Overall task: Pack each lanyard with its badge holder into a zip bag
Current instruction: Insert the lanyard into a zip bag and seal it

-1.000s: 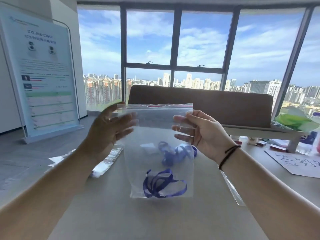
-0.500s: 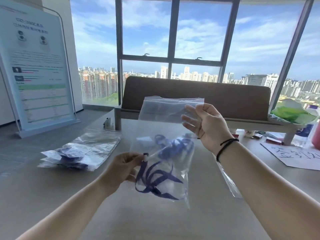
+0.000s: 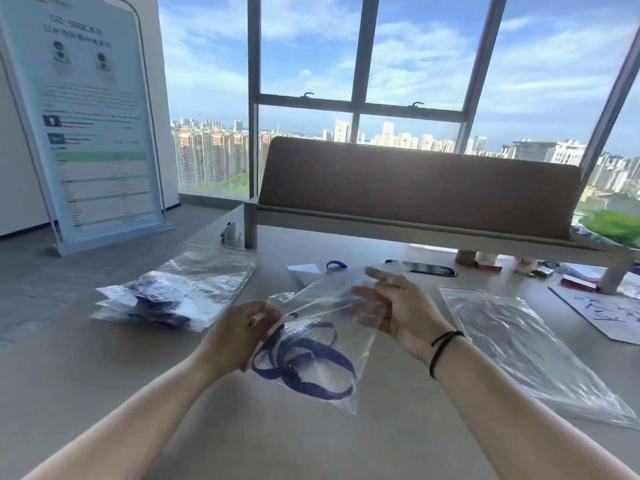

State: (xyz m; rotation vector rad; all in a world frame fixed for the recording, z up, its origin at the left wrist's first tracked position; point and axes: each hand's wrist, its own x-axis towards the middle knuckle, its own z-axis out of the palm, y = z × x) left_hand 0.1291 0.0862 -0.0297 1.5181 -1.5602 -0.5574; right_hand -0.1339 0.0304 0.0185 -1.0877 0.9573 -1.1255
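I hold a clear zip bag [image 3: 341,341] low over the grey table [image 3: 104,393], tilted with its mouth to the upper right. A coiled blue lanyard [image 3: 304,367] lies inside its lower part. My left hand [image 3: 239,336] pinches the bag's left edge. My right hand [image 3: 394,308] grips the upper right part near the mouth, some fingers behind the plastic. Whether a badge holder is in the bag I cannot make out.
A pile of filled zip bags [image 3: 173,292] with blue lanyards lies at the left. Flat clear bags [image 3: 530,348] lie at the right beside a written sheet [image 3: 609,313]. A loose blue lanyard [image 3: 336,266] and a white card [image 3: 304,271] sit behind the held bag, under a raised shelf [image 3: 415,233].
The bag has come down from chest height to just above the table and tilted. My left hand moved from the bag's top to its left edge; my view dropped toward the table.
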